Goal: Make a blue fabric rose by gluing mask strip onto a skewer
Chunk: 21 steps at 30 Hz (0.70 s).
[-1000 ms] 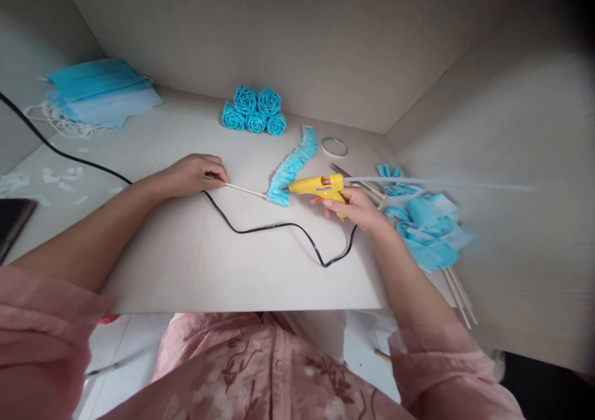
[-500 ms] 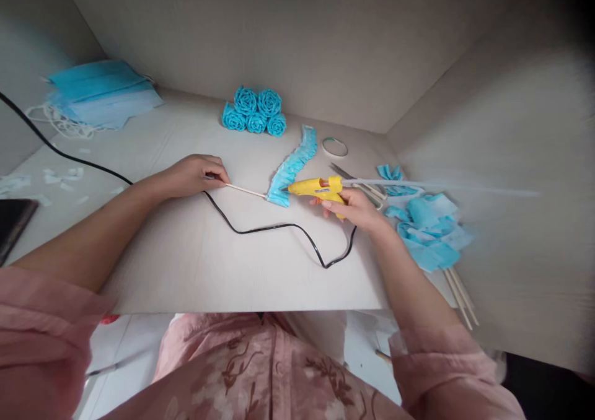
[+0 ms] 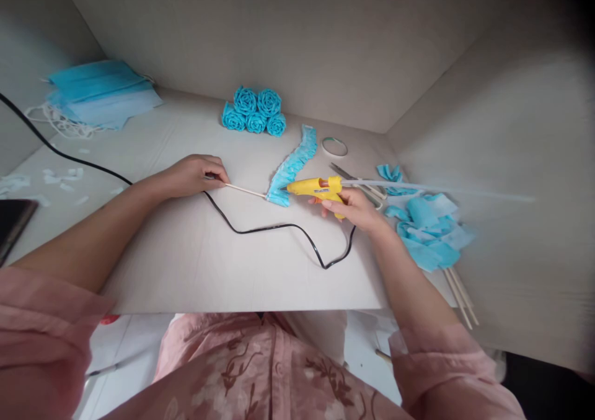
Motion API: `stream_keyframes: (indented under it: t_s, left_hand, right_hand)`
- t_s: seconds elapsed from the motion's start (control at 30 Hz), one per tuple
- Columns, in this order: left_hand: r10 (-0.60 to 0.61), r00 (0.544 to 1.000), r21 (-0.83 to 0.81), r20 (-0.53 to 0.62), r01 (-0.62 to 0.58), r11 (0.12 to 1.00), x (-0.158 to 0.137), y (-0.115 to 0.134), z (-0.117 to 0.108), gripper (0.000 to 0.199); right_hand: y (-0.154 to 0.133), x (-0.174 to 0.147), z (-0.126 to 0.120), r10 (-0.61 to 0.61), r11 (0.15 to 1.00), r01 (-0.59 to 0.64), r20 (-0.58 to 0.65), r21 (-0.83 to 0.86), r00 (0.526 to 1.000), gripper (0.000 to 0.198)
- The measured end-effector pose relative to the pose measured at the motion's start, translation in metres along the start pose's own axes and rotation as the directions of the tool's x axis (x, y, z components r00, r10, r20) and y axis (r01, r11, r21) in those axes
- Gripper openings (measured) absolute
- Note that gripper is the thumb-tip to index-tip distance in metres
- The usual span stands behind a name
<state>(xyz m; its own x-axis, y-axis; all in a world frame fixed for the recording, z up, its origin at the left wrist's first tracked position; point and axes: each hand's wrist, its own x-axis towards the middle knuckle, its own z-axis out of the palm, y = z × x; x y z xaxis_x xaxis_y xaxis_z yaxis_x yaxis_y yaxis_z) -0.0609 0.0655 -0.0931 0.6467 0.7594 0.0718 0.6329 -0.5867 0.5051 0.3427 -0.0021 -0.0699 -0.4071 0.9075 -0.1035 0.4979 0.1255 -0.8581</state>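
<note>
Between the thumb and fingers of my left hand (image 3: 202, 175) is one end of a thin wooden stick (image 3: 246, 191). The stick's other end meets the near end of a gathered light-blue fabric strip (image 3: 292, 163), which lies in a curve on the table. My right hand (image 3: 356, 206) is wrapped round the handle of a yellow hot glue gun (image 3: 316, 188). Its nozzle is at the strip's near part, close to the stick's tip; whether glue comes out cannot be seen. A long glue stick (image 3: 395, 183) juts from the gun's back.
Several blue fabric roses (image 3: 255, 111) are stacked behind. Blue face masks (image 3: 102, 91) lie at back left. Tape ring (image 3: 334, 147), scissors (image 3: 367, 188), blue scraps (image 3: 430, 228) and sticks (image 3: 460, 296) lie to the right. The gun's black cord (image 3: 260, 229) crosses the table. A dark device (image 3: 13, 222) is far left.
Almost nothing differs. The glue gun has shifted very slightly left along the strip, while my left hand and the stick stay put.
</note>
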Motion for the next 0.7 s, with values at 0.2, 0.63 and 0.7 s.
stream_keyframes:
  t_s: [0.2, 0.63, 0.7]
  left_hand:
    - [-0.001, 1.0, 0.003, 0.009, 0.001, 1.0, 0.0001, 0.0001, -0.0004, 0.035]
    - [-0.009, 1.0, 0.012, 0.009, 0.009, 1.0, 0.0001, 0.0015, -0.0014, 0.034]
    - [-0.007, 1.0, 0.011, 0.014, 0.007, 1.0, 0.0, 0.0012, -0.0016, 0.035]
  right_hand:
    - [0.0001, 0.003, 0.0045, 0.003, 1.0, -0.003, 0.044, -0.013, 0.999, 0.052]
    - [0.0007, 0.0024, 0.0047, 0.013, 1.0, -0.014, 0.04, 0.014, 0.999, 0.052]
    - [0.0006, 0.0028, 0.0041, 0.008, 1.0, -0.008, 0.044, -0.016, 0.999, 0.05]
